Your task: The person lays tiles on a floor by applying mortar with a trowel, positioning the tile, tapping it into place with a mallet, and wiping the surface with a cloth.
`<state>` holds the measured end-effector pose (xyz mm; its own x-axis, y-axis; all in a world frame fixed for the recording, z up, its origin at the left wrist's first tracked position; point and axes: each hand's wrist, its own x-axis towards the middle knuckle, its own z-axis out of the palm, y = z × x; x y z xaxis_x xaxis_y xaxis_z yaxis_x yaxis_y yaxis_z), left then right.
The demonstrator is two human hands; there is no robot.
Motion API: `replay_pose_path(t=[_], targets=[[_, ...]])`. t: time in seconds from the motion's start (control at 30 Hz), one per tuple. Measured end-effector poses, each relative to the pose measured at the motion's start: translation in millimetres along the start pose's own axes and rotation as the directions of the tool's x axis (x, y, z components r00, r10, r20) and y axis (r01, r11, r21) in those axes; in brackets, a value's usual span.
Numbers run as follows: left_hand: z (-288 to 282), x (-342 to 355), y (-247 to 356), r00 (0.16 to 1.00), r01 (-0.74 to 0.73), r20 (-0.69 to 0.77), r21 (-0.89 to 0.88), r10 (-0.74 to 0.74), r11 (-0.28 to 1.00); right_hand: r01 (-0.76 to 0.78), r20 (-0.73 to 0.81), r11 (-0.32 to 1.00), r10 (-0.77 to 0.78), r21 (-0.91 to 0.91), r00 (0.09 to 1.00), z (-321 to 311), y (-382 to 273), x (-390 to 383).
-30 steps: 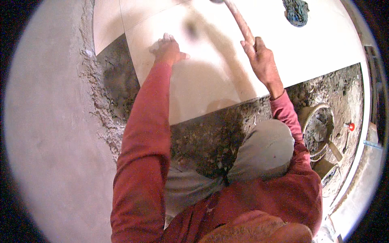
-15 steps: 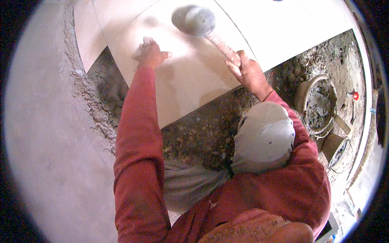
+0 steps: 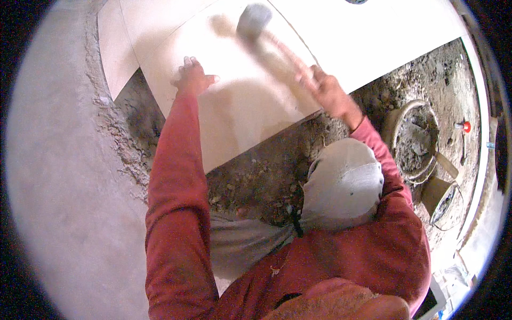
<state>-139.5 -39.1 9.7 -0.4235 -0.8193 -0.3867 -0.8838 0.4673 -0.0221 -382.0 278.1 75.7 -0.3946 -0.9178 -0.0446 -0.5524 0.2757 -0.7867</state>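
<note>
My right hand (image 3: 333, 96) is closed round the handle of a mallet (image 3: 255, 21) with a thick grey head. The head is blurred and hangs over the far part of a large pale floor tile (image 3: 234, 128). My left hand (image 3: 193, 77) lies on the same tile, to the left of the mallet, with its fingers spread and the thumb out to the right. More pale tiles (image 3: 373, 48) join this one at the far side and on the right. A narrow dark seam runs between the tile under my hand and the one to its right.
Rough dark mortar bed (image 3: 250, 181) lies along the tile's near edge. To the right stand a round tub (image 3: 400, 133) of mortar and a tilted bucket (image 3: 438, 197). A red-topped tool (image 3: 466, 127) lies beyond them. Smooth grey concrete (image 3: 64, 186) fills the left.
The mallet head has moved slightly away and its tilt has changed, with my right hand shifting a little to the right. My left hand stays spread on the tile.
</note>
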Motion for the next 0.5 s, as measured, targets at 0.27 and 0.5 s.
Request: replay_pose_path(t=[0.27, 0.5], targets=[[54.6, -4.9, -5.7, 0.972, -0.032, -0.233, -0.311, -0.044, 0.950, -0.227, -0.725, 0.914, -0.098, -0.337, 0.681, -158.6, 160.0, 82.7], [73.3, -36.6, 67.6, 0.854, 0.182, -0.462, -0.169, -0.241, 0.969, -0.760, -0.778, 0.548, 0.282, -0.349, 0.561, -221.3, 264.0, 98.3]])
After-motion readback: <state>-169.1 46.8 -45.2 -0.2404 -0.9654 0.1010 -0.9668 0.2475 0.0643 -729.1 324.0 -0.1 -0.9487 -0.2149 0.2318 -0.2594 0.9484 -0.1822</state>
